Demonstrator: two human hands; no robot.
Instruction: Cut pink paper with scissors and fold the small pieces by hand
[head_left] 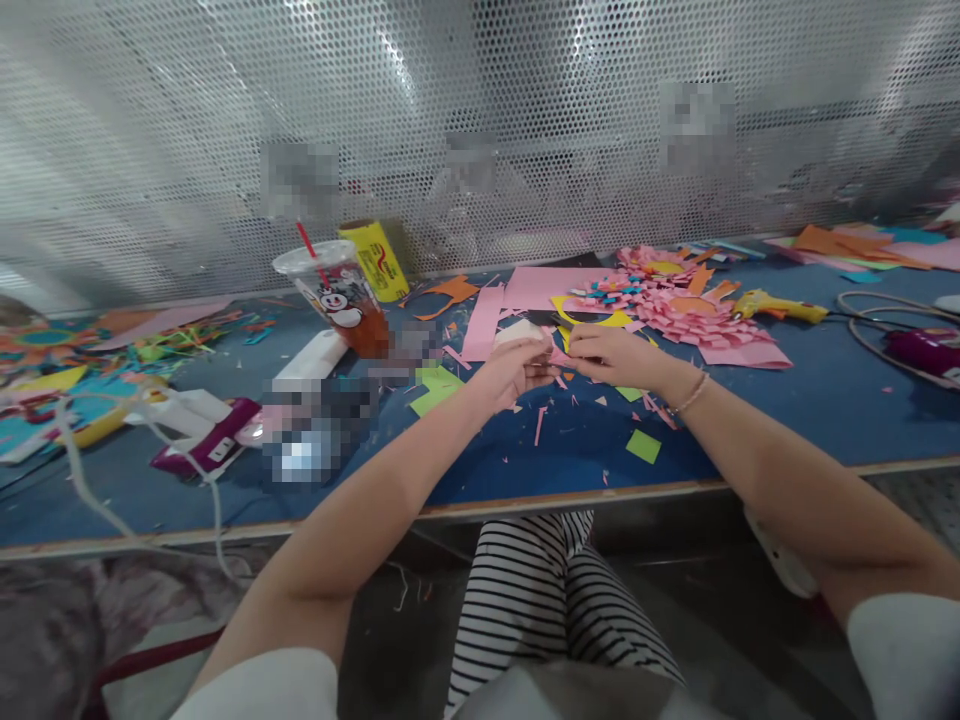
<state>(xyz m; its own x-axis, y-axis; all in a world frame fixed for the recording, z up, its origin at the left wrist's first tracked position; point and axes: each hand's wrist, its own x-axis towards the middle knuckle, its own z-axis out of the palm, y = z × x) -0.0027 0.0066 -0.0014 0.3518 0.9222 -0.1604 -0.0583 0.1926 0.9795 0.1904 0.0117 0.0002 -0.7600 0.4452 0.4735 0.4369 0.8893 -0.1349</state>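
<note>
My left hand (521,374) is closed on a small piece of pink paper (556,353), and a pale folded piece (516,333) shows above its fingers. Right beside it, my right hand (611,355) has its fingers pinched together at the pink paper. A thin dark tool (561,319) sticks out from the right fingers; its kind is too small to tell. Behind the hands lie pink sheets (551,287) and a cut yellow sheet (619,318). Pink fringed paper flowers (694,310) sit just beyond my right hand.
Left of my arms stand a drink cup (349,310) with a red straw and a yellow can (382,262). A purple glue gun (210,440) with a white cord lies at left, a yellow one (780,306) at right. Paper scraps (643,446) litter the blue table (487,470); perforated metal rises behind.
</note>
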